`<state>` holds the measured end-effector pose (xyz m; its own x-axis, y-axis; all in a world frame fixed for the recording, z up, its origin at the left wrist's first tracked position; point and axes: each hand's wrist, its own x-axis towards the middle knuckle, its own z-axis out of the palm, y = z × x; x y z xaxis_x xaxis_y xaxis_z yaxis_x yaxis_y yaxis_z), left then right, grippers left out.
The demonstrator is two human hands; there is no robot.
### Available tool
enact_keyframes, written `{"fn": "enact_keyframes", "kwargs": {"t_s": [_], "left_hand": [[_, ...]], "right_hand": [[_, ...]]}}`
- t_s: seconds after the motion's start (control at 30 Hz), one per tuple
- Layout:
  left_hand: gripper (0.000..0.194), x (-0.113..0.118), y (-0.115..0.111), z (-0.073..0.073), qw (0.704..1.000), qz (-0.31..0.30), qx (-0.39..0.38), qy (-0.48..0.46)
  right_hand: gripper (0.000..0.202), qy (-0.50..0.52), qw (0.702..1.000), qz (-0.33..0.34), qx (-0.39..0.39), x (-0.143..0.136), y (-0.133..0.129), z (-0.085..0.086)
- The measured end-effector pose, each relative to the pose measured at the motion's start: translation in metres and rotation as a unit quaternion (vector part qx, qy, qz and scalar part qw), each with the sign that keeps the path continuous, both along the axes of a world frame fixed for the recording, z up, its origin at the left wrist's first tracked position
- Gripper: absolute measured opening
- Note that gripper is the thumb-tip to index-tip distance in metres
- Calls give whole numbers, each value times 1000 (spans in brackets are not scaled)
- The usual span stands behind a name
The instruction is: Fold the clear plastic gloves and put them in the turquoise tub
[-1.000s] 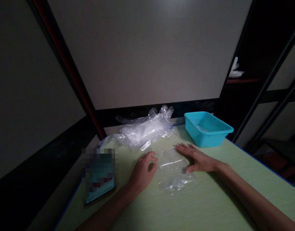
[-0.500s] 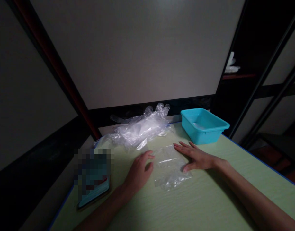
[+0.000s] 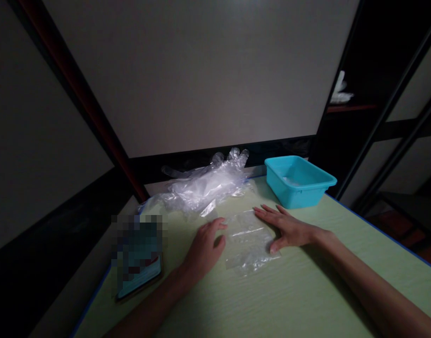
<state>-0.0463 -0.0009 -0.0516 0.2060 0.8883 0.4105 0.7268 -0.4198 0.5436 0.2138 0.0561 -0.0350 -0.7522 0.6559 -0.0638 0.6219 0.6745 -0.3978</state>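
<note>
A thin, clear plastic glove (image 3: 249, 234), seemingly folded, lies flat on the pale green table with its near end crumpled. My right hand (image 3: 286, 228) rests on its right side, palm down and fingers spread. At the left edge of the plastic is my left hand (image 3: 206, 245), its fingers loosely curved and the thumb held apart; nothing shows between them. Beyond both hands, a heap of clear disposable plastic gloves (image 3: 204, 190) sits near the back edge, some glove fingers sticking up.
A turquoise plastic basin (image 3: 298, 185) stands at the back right, with something pale inside. To the left a phone or tablet (image 3: 140, 281), partly pixelated, leans upright. Behind the table (image 3: 208, 310) rises a pale panel (image 3: 215, 80); a dark shelf opening holds a white item (image 3: 340, 94).
The view has shifted very slightly. Both hands stay in nearly the same place beside and on the plastic glove.
</note>
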Motion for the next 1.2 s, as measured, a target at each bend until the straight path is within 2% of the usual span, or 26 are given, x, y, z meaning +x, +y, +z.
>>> {"fn": "enact_keyframes", "kwargs": {"t_s": [0.53,0.67,0.73,0.83,0.97,1.1,1.2], "left_hand": [[36,1,0,0,1000,-1,10,4],[31,-1,1,-1,1000,-5,15,18],[29,-2,0,-2,999,1,22,26],[31,0,-3,1,998,12,48,50],[40,17,-7,12,990,-20,62,122],[63,42,-5,20,975,-75,20,210],[75,53,-1,18,966,-102,-10,236]], "right_hand": [[99,-5,1000,0,-7,-3,-1,1],[98,0,1000,-1,-1,-3,-2,2],[91,15,1000,-9,7,-4,-3,2],[70,60,996,-42,41,-10,-5,1],[54,63,990,-72,106,-28,-13,-5],[55,14,987,-71,141,-44,-21,-9],[57,-15,986,-67,154,-48,-25,-10]]}}
